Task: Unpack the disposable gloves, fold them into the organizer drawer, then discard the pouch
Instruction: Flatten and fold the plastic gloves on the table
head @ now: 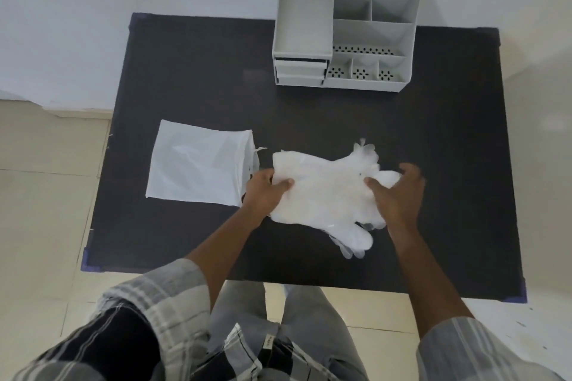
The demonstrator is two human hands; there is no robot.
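The stack of disposable gloves (325, 192) lies out of its wrapper on the dark table (192, 71), and it serves as the landmark for everything else here. The emptied pouch (198, 164) lies flat just beside the stack's left end, its open mouth turned toward the gloves. The grey organizer (346, 31) stands well beyond the stack at the table's far edge, with its drawers (300, 69) at the lower left of its front; they look closed or nearly so.

The left hand (263, 192) pinches the cuff end of the stack, thumb on top and fingers tucked under the edge. The right hand (399, 198) sits at the finger end with its fingers curled down over the film, gripping or gathering it; the blur there leaves the exact hold hard to read.

The step in hand appears to be the fold. The film is thin and slippery, and loose glove fingers already fan out at the stack's near right corner and its far right corner. To do it well, the person would do best to keep the cuff end pinned, gather those stray fingers in toward the middle first, then bring the right end over onto the left in one move and press out the trapped air, so the bundle stays narrow enough for a drawer. A drawer will need to be pulled out before the bundle goes in.
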